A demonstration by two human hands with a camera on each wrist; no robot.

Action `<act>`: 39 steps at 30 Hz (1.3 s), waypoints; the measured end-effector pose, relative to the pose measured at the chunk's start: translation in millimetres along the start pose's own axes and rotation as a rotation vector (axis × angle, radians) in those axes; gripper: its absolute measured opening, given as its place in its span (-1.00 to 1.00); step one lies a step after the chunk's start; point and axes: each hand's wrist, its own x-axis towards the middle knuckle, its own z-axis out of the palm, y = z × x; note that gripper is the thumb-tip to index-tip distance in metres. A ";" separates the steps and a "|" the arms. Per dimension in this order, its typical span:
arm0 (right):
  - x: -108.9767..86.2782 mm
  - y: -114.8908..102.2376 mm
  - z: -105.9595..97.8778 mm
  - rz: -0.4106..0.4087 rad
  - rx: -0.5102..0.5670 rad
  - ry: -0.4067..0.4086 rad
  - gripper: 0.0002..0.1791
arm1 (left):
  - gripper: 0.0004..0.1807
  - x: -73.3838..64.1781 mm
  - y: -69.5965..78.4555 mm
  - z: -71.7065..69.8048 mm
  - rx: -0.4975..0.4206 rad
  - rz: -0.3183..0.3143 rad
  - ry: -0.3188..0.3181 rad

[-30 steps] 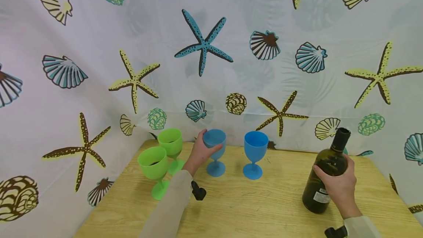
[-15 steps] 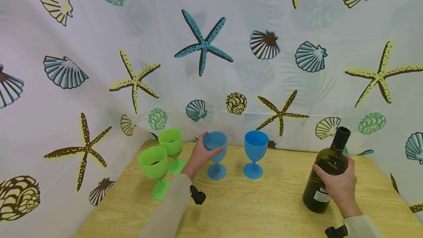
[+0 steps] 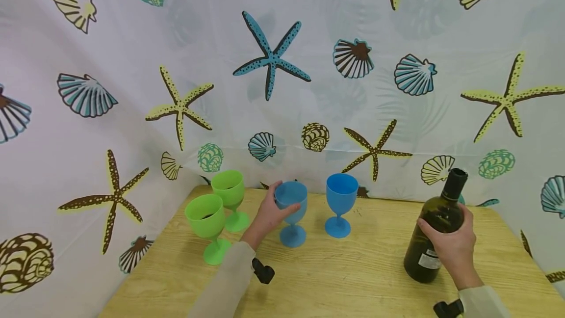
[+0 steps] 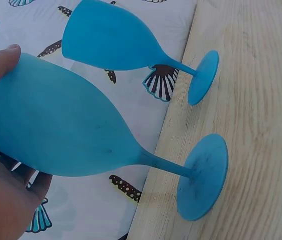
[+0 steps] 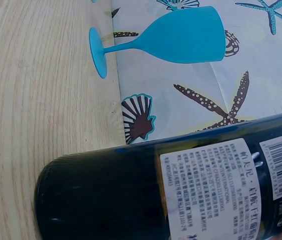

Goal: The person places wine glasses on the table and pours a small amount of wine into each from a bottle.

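My left hand (image 3: 270, 212) curls its fingers round the pale-blue stemmed plastic goblet (image 4: 76, 120), near a brighter-blue stemmed plastic goblet (image 3: 342, 195) on the worktop (image 3: 353, 274); I'd squeeze lightly, foot level. My right hand (image 3: 456, 251) grasps the dark-green glass bottle (image 3: 421, 247).

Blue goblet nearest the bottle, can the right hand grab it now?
Probably not until it lets go: the right hand grips the bottle, though only tabletop separates bottle and blue goblet.

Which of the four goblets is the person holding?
The paler blue goblet: the left hand grips its bowl. No hand holds the darker blue goblet to its right, or the nearer green goblet and farther green goblet to its left.
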 end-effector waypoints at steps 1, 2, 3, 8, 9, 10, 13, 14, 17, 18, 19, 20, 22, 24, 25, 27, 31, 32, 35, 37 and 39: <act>0.0 -0.2 0.1 0.000 0.001 -0.001 0.08 | -0.01 -1.7 0.4 0.3 -0.006 0.007 -0.004; -0.1 -0.3 0.2 0.001 0.000 -0.001 0.08 | -0.01 -3.6 1.0 0.6 -0.012 0.011 -0.009; -0.3 -0.6 0.2 0.002 0.000 -0.001 0.08 | -0.02 -5.8 2.4 1.0 -0.023 0.013 -0.014; -0.9 -1.4 -0.4 0.003 -0.002 0.000 0.07 | -0.03 -13.1 6.6 4.8 -0.030 0.031 -0.033; -1.0 -1.3 -0.4 0.005 0.000 -0.001 0.07 | -0.03 -14.4 7.1 5.8 -0.029 0.034 -0.038; -1.0 -1.4 -0.5 0.005 0.000 -0.001 0.07 | -0.03 -15.6 7.6 6.8 -0.029 0.039 -0.045; -1.5 -1.9 -0.4 0.005 0.003 -0.006 0.07 | -0.03 -19.5 10.1 10.2 -0.044 0.044 -0.066; -1.5 -2.0 -0.4 0.004 0.003 -0.008 0.07 | -0.03 -20.9 11.1 11.4 -0.049 0.043 -0.073; -1.9 -2.4 -0.5 0.005 0.002 -0.009 0.07 | -0.04 -24.4 13.6 15.2 -0.054 0.044 -0.089; -1.9 -2.5 -0.6 0.005 0.001 -0.008 0.07 | -0.04 -25.4 14.1 16.6 -0.054 0.046 -0.093; -2.0 -2.6 -0.7 0.008 0.001 -0.008 0.07 | -0.05 -26.5 15.0 17.7 -0.053 0.051 -0.097; -2.0 -2.5 -0.7 0.009 0.002 -0.007 0.07 | -0.05 -27.5 15.5 19.0 -0.054 0.053 -0.101; -1.8 -2.5 -1.0 0.013 0.001 -0.006 0.07 | -0.06 -28.9 16.3 21.8 -0.053 0.058 -0.108; -1.6 -2.4 -1.0 0.014 0.000 -0.003 0.07 | -0.06 -30.5 17.4 24.4 -0.056 0.061 -0.114; -1.5 -2.3 -0.8 0.013 0.003 -0.003 0.07 | -0.06 -31.3 18.0 25.8 -0.056 0.062 -0.118; -1.4 -2.1 -0.5 0.011 0.002 -0.001 0.07 | -0.05 -32.8 18.9 28.8 -0.057 0.060 -0.125; -1.6 -1.9 -0.1 0.006 0.005 0.000 0.06 | -0.06 -36.4 21.7 35.2 -0.064 0.070 -0.139; -1.5 -1.9 -0.2 0.005 0.003 0.001 0.06 | -0.07 -37.1 22.4 36.9 -0.066 0.074 -0.142; -1.5 -1.8 -0.4 -0.001 0.003 0.002 0.05 | -0.09 -38.6 23.4 42.0 -0.074 0.076 -0.150; -1.7 -1.6 -0.4 -0.001 -0.002 0.002 0.05 | -0.09 -39.2 24.1 45.0 -0.077 0.069 -0.155; -1.6 -1.0 -0.5 -0.002 -0.002 0.000 0.06 | -0.08 -40.0 25.2 47.8 -0.084 0.062 -0.159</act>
